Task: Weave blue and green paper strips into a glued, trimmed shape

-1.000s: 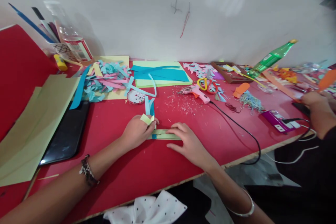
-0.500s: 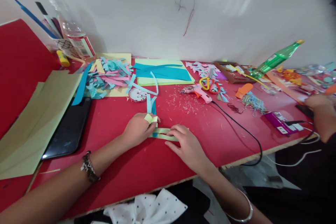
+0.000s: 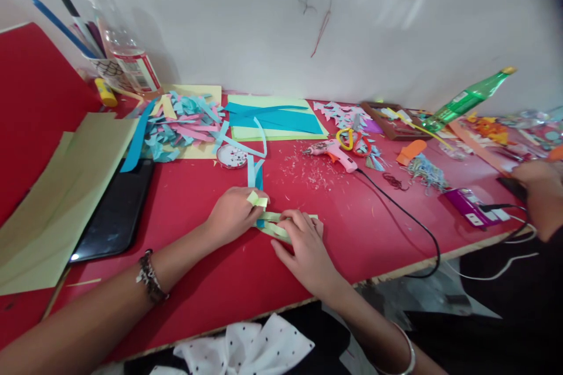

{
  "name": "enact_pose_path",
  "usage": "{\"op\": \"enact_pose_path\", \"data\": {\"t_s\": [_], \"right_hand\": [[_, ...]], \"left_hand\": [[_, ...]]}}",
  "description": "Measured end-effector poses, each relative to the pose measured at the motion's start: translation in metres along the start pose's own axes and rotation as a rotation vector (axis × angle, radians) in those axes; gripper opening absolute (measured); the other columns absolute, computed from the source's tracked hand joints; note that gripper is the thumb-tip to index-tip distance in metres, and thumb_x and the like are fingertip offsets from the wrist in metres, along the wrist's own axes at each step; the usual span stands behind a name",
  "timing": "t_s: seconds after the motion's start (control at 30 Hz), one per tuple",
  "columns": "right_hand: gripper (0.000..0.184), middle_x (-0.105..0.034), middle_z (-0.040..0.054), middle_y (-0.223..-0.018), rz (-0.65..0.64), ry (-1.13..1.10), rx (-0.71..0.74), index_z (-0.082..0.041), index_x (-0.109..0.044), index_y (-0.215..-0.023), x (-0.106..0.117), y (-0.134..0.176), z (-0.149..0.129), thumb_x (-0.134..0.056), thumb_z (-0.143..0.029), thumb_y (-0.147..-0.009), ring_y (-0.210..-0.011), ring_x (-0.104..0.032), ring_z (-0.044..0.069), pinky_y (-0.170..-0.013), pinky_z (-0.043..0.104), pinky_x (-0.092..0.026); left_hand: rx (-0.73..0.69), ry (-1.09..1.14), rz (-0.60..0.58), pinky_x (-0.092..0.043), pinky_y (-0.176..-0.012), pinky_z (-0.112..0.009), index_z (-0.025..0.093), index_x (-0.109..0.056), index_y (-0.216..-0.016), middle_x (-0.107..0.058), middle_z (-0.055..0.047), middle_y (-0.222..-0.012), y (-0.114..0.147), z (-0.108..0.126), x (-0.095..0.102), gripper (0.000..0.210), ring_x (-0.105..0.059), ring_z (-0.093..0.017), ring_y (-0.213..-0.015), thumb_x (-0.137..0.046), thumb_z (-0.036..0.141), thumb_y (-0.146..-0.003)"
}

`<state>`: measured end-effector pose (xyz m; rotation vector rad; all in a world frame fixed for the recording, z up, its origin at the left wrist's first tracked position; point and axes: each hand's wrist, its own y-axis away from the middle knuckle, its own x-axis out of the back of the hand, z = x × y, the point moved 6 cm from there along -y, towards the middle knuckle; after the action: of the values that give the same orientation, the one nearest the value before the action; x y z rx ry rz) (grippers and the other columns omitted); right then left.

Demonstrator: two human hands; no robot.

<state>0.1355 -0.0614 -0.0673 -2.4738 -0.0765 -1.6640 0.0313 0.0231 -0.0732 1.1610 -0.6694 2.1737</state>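
Observation:
My left hand is closed on woven paper strips, pressing them to the red table. Folded pale green ends poke up at its fingertips. A blue paper strip and light blue strips run out beyond that hand. Pale green paper strips stretch rightward, crossing a bit of blue, to my right hand. Its bent fingers are on these strips, partly hiding them, while the thumb lies a little apart near the lower strip.
A pink glue gun with a black cord lies behind my right hand, near yellow-and-red scissors. Cut paper is heaped back left, beside a clear bottle. A black phone-like slab lies left. Another person's hand is at far right.
My right hand has shifted slightly left along the pale green strips, and its fingers are more bent over them. The left hand stays on the weave. The view has tilted a little.

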Motion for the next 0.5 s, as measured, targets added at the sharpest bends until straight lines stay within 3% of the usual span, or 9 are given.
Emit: {"op": "enact_pose_path", "data": {"t_s": [0.2,0.33,0.5], "right_hand": [[0.037,-0.058,0.0086,-0.104,0.068,0.008,0.023,-0.016,-0.046,-0.113,0.0009,-0.0018,-0.0050,-0.055,-0.028,-0.078,-0.095,-0.053,0.024,-0.082,0.039,-0.031],[0.038,-0.060,0.0065,-0.100,0.026,0.010,0.029,-0.018,-0.046,-0.115,-0.0009,-0.0035,-0.0081,-0.055,-0.026,-0.079,-0.089,-0.056,0.023,-0.079,0.038,-0.032],[0.035,-0.061,0.0074,-0.102,0.034,0.012,-0.007,-0.018,-0.050,-0.111,-0.0003,-0.0032,-0.0058,-0.057,-0.026,-0.077,-0.094,-0.052,0.025,-0.080,0.038,-0.031]], "left_hand": [[-0.057,-0.076,0.055,-0.042,-0.068,-0.028,0.017,-0.059,-0.088,-0.064,-0.004,-0.082,0.0005,0.0010,-0.0009,0.022,-0.059,-0.018,-0.075,-0.037,0.018,-0.085],[-0.068,-0.094,0.052,-0.042,-0.068,-0.028,0.016,-0.059,-0.088,-0.065,-0.005,-0.082,0.0010,0.0012,-0.0018,0.022,-0.059,-0.018,-0.076,-0.038,0.017,-0.085],[-0.058,-0.138,0.019,-0.042,-0.069,-0.028,0.017,-0.058,-0.090,-0.065,-0.004,-0.085,0.0003,0.0007,-0.0034,0.015,-0.060,-0.019,-0.079,-0.045,0.017,-0.083]]}}
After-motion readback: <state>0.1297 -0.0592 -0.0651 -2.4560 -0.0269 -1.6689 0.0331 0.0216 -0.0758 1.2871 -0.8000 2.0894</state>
